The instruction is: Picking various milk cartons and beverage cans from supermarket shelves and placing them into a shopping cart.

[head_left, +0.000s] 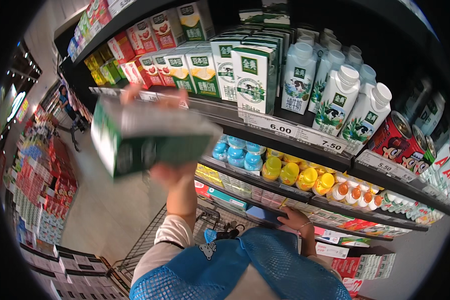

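Note:
My left hand [170, 174] is raised in front of the upper shelf. It grips a green and white drink carton [161, 150], blurred and tilted on its side, with fingers over the top and the wrist below. Milk cartons [252, 80] stand in rows behind it, and capped milk bottles [298, 80] are to their right. Lower down, my right hand [295, 218] is at the front of a low shelf, close to small packaged boxes [275, 200]. Its fingers are apart and no object shows in it.
A wire shopping cart [150, 232] is before me, with a blue brush-like item [210, 235] near its handle. Blue-capped [243, 153] and yellow-capped bottles [288, 172] fill a middle shelf. Red cans [392, 138] stand far right. Stacked goods [48, 187] line the aisle; a person [64, 99] is farther off.

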Available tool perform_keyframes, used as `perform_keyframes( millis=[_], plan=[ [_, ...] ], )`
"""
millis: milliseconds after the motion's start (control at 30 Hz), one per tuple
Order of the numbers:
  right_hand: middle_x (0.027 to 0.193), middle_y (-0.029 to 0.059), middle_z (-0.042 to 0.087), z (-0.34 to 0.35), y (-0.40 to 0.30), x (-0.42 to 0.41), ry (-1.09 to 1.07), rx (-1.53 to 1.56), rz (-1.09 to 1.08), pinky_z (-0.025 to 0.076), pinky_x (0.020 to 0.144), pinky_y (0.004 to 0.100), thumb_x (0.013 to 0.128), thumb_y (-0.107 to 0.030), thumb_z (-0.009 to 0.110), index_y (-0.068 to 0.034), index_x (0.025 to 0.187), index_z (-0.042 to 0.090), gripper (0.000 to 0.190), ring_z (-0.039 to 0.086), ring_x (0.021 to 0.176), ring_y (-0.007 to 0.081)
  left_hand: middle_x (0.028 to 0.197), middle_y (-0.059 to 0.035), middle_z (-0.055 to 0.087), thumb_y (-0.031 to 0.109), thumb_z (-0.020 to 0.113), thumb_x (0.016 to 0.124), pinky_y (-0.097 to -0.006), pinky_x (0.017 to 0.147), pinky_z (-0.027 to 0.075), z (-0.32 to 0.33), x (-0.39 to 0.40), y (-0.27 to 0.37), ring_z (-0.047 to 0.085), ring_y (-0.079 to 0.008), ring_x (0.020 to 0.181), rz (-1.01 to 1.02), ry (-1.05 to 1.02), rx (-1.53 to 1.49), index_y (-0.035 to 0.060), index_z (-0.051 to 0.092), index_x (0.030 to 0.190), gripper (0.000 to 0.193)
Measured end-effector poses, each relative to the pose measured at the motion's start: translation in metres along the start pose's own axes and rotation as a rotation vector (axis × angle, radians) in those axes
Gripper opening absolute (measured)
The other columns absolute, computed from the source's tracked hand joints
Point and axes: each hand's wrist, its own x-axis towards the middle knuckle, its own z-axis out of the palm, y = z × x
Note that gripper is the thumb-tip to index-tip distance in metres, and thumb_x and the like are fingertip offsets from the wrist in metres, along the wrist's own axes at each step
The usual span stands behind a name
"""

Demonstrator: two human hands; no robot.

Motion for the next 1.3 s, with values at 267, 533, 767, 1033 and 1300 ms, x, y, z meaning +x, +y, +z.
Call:
perform_keyframes(
  millis=[267,533,767,1033,1300],
  plan=[
    [0.126,0.0155,0.057,-0.075,-0.133,-0.052,-0.049,0.843,-0.653,0.045,0.099,0.0355,0.078,-0.027,0.079,-0.002,0.132,0.047,0.068,0.057,0.116,0.0252,0.090,-0.0177,0.059,0.032,0.065,0.090,-0.0398,0.063,0.054,-0.024,-0.156,0.075,0.062,-0.0279,0.074,-0.694,-0.525,0.226,-0.0058,0.049,0.107,0.044],
    [0.115,0.0211,0.054,-0.047,-0.168,-0.077,0.096,0.818,-0.662,0.046,0.093,0.0372,0.058,-0.043,0.091,0.000,0.103,0.040,0.080,0.056,0.113,0.0302,0.095,-0.0233,0.054,0.055,0.074,0.071,-0.0409,0.072,0.050,0.005,-0.239,0.087,0.057,-0.0281,0.080,-0.743,-0.284,-0.272,-0.0016,0.032,0.128,0.090],
    [0.108,0.0168,0.055,-0.022,-0.184,-0.081,0.226,0.963,-0.780,0.049,0.086,0.0377,0.056,-0.032,0.094,-0.005,0.102,0.038,0.077,0.060,0.100,0.0266,0.106,-0.0226,0.055,0.058,0.076,0.067,-0.0444,0.086,0.045,-0.002,-0.238,0.107,0.055,-0.0312,0.094,-0.669,-0.240,-0.327,0.0121,0.032,0.127,0.087],
    [0.107,0.0155,0.056,-0.009,-0.190,-0.100,0.218,0.934,-0.800,0.049,0.085,0.0381,0.058,-0.032,0.092,-0.007,0.103,0.036,0.076,0.059,0.100,0.0255,0.096,-0.0242,0.056,0.065,0.079,0.061,-0.0396,0.073,0.047,0.003,-0.231,0.139,0.057,-0.0279,0.077,-0.723,-0.209,-0.162,-0.0053,0.042,0.119,0.099],
    [0.114,0.0157,0.052,0.007,-0.198,-0.127,0.150,0.970,-0.715,0.046,0.093,0.0380,0.062,-0.032,0.090,-0.005,0.110,0.035,0.078,0.056,0.109,0.0244,0.101,-0.0220,0.055,0.063,0.077,0.063,-0.0434,0.080,0.051,0.015,-0.209,0.186,0.058,-0.0289,0.083,-1.097,-0.164,-0.085,-0.0027,0.036,0.131,0.104]
  ],
)
